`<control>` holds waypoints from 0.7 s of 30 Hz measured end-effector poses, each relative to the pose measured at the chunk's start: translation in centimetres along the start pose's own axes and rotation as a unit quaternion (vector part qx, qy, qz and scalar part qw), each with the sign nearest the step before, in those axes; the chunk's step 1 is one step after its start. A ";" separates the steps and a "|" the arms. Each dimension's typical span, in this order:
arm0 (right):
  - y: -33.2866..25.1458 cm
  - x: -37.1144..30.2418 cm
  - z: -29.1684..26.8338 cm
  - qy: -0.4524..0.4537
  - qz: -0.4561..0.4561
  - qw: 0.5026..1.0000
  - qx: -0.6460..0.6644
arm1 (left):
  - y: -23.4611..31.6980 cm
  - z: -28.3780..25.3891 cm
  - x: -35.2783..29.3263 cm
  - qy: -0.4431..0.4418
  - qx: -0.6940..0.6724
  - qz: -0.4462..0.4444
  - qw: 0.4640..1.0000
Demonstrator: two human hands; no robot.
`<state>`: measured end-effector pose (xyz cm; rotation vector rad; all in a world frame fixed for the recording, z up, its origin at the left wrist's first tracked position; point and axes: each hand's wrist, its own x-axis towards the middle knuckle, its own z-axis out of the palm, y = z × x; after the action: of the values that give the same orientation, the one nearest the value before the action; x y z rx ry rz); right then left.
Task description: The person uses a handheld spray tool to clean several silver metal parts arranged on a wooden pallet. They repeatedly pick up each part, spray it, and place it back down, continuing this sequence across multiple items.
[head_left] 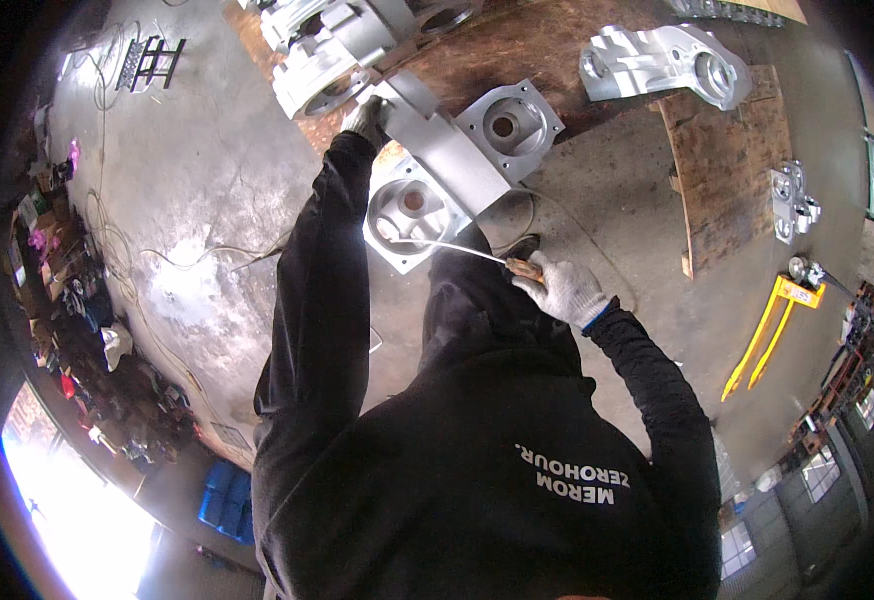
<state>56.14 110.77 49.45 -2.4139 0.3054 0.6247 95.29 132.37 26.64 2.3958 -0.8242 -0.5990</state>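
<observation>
A silver metal casting (pixel 447 150) with two square flanges and round bores lies at the near edge of the wooden bench. At its far left end, my gloved left hand (pixel 363 119) grips the metal, its fingers partly hidden. My right hand (pixel 565 288), in a white knit glove, is closed round the wooden handle of a hand tool (pixel 457 248) with a long thin metal shaft. That shaft reaches left into the bore of the near flange (pixel 409 212). Whether its tip touches the wall cannot be made out.
More silver castings (pixel 332 60) crowd the bench's far left, and another casting (pixel 667 65) rests at the right. A wooden board (pixel 732 170) stands beside the bench. Yellow pallet-truck forks (pixel 769 330) lie to the right. Hoses (pixel 182 262) trail over the concrete floor at left.
</observation>
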 end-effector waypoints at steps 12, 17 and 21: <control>9.4 -1.1 -3.0 0.160 0.206 0.964 0.042 | -7.4 2.9 -2.5 0.080 -0.664 -0.142 0.730; 12.4 -2.6 -2.1 0.233 0.141 0.960 0.061 | 9.7 4.3 -4.3 0.203 -0.712 -0.252 0.624; 11.8 0.0 -0.8 0.190 0.169 0.967 0.019 | 10.2 3.7 -4.6 0.223 -0.749 -0.261 0.567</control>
<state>52.16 101.04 43.93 -2.4521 0.8950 0.2843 85.68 127.30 31.05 0.9201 0.6025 -0.4802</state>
